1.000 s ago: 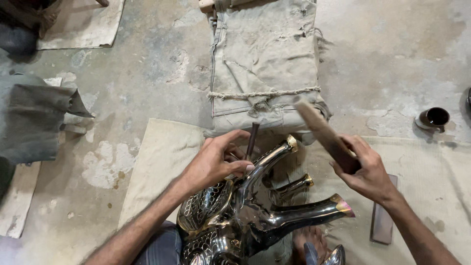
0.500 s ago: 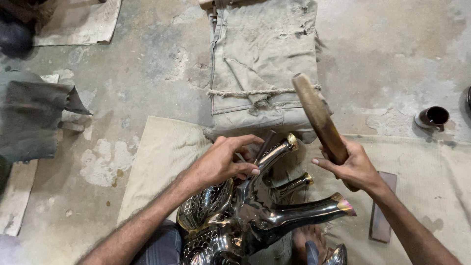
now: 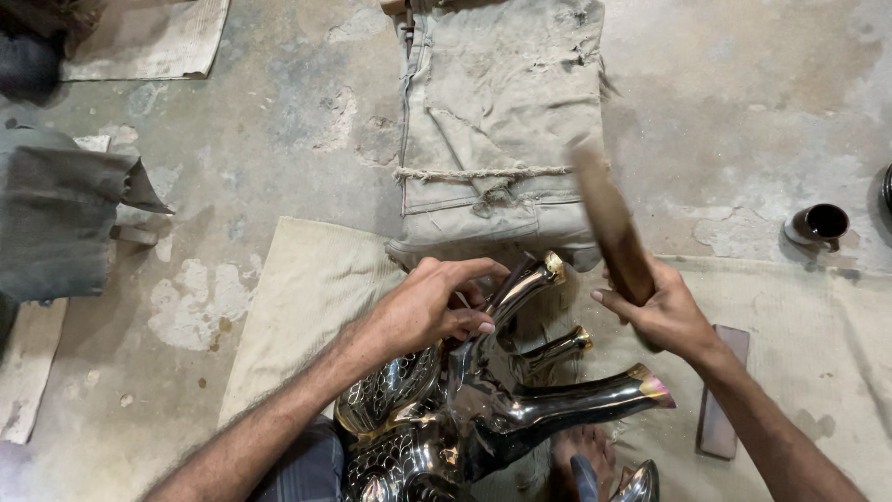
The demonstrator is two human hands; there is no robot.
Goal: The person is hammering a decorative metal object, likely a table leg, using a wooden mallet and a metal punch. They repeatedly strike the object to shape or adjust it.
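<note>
Low centre, on pale beige cloth mat over stained concrete floor: shiny silver-and-brass metal animal figure, lying w/ legs up & pointing right, gold-tipped.

Left hand curled shut round thin dark metal chisel-like rod, tip set against upper leg of figure; fingers wrapped, thumb on top. Exact tip contact can't tell, partly hidden by fingers.

Right hand closed tight on lower end of long dark brown wooden mallet stick, raised & tilted up-left, blurred, apart from rod.

Just beyond figure: folded grey-green canvas sack bundle tied w/ rope, touching mat edge. Right of right forearm: flat dark rectangular block on 2nd cloth. Far right: small dark round cup on floor. Left edge: grey fabric, folded. Bottom centre: bare foot near figure's lower leg.
</note>
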